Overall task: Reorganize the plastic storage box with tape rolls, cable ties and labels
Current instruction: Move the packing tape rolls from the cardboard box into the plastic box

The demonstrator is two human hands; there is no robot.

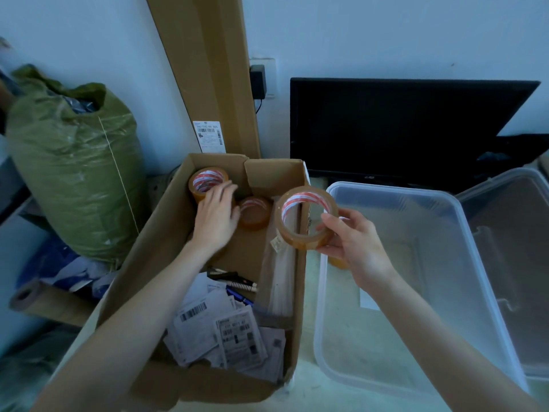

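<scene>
cardboard box point(166, 242): tape rolls, labels point(228, 331) | plastic box point(463, 221): nearly bare | right hand point(353, 242) pinches tape roll point(306, 218), hole facing viewer | left hand point(215, 215) loose-fingered on boxed roll point(208, 181)

The clear plastic storage box point(395, 281) stands open at the top, its floor mostly bare, so a hand could drop straight in from above; a small amber thing sits at its near-left wall, partly hidden. Its lid point(511, 263) lies just beside it on the right. In the cardboard box point(166, 245), the far end is crowded by two tape rolls point(208, 181) point(255, 212) and an inner flap point(273, 176). Labels point(225, 331) and pens point(234, 282) fill the near end. A dark monitor point(401, 129) blocks the back.
</scene>
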